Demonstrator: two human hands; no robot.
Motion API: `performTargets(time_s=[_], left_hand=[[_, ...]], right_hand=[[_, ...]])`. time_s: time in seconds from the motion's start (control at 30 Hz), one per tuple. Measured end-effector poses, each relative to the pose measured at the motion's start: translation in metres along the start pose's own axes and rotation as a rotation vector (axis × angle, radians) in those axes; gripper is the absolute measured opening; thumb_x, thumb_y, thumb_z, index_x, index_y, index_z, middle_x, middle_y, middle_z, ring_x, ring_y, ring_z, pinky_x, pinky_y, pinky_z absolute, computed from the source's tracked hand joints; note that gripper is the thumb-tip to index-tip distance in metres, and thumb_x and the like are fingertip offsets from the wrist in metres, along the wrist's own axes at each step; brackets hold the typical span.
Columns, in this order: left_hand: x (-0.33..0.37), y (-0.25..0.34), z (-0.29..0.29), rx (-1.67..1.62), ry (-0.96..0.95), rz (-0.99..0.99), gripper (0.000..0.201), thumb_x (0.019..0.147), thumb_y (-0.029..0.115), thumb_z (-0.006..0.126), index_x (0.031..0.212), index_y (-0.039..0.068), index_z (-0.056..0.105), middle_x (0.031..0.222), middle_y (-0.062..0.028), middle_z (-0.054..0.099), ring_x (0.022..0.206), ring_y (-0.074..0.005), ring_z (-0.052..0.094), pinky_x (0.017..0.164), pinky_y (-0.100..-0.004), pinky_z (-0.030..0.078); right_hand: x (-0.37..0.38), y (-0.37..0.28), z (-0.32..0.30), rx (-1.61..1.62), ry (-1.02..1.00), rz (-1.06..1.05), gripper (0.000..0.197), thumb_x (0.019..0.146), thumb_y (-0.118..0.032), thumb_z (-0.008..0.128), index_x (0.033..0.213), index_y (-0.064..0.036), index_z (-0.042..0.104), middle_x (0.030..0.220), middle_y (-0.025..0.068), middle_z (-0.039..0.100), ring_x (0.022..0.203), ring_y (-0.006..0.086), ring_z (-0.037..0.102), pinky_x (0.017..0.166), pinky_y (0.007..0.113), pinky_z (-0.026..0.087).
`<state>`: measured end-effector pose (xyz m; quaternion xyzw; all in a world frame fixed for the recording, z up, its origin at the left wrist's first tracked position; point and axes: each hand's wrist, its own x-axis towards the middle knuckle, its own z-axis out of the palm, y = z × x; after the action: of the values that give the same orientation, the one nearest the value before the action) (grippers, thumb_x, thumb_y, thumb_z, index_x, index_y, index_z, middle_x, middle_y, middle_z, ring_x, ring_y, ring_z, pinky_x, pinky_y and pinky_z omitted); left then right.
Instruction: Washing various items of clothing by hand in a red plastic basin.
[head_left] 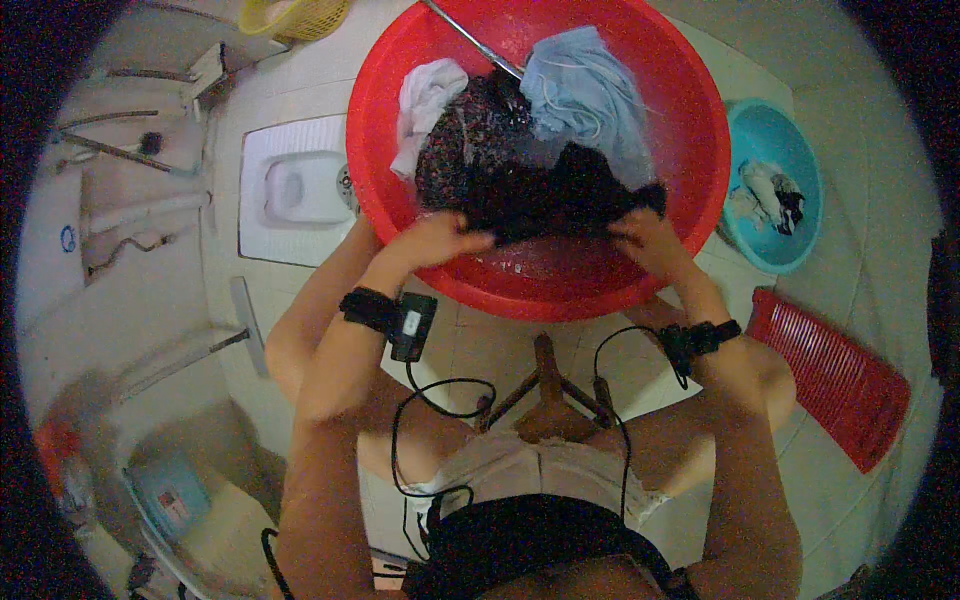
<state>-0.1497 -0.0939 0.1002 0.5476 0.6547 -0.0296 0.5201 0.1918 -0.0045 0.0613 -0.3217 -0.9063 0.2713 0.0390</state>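
Observation:
A large red basin (693, 130) holds wet laundry and some water. Along its near side lies a black garment (545, 195), bunched and stretched between my two hands. My left hand (448, 243) grips its left part near the rim, fingers curled into the cloth. At the garment's right end, my right hand (645, 240) closes on the fabric, slightly blurred. Behind it are a dark patterned garment (465, 140), a white cloth (428, 105) at the left and a light blue garment (585, 90) at the far right.
A metal pipe (475, 40) reaches into the basin from above. A turquoise basin (738, 200) with clothes stands at the right, near a red washboard (830, 380). At the left are a squat toilet (290, 190) and a yellow basket (305, 18). Cables (395, 440) hang from my wrist straps.

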Motion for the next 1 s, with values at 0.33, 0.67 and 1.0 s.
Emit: performTargets(time_s=[0.33,0.67,1.0], left_hand=[[0.092,-0.005,0.096,0.483,0.295,0.076,0.074,0.072,0.046,0.059,0.131,0.014,0.026,0.137,-0.0138,0.019,0.122,-0.0388,0.022,0.091,-0.0526,0.030],[0.151,-0.042,0.158,0.589,0.124,-0.142,0.078,0.070,0.045,0.061,0.133,0.022,0.021,0.137,-0.0036,0.024,0.119,-0.0316,0.032,0.093,-0.0517,0.028],[0.191,-0.069,0.178,0.343,0.301,0.067,0.037,0.079,0.013,0.044,0.115,0.020,0.049,0.114,-0.0126,0.050,0.096,-0.0302,0.054,0.075,-0.0414,0.046]], right_hand=[[0.046,0.009,0.110,-0.127,0.003,0.359,0.058,0.074,-0.031,0.059,0.126,-0.0170,0.037,0.130,0.0172,0.032,0.119,0.0366,0.029,0.084,0.054,0.036],[0.054,0.039,0.182,-0.454,-0.526,0.364,0.058,0.077,-0.026,0.053,0.130,-0.0156,0.032,0.137,0.0107,0.022,0.125,0.0380,0.015,0.089,0.067,0.018],[0.088,0.085,0.211,0.066,0.079,0.258,0.052,0.077,-0.023,0.052,0.126,-0.0128,0.038,0.127,0.0114,0.038,0.121,0.0319,0.029,0.096,0.053,0.025]])
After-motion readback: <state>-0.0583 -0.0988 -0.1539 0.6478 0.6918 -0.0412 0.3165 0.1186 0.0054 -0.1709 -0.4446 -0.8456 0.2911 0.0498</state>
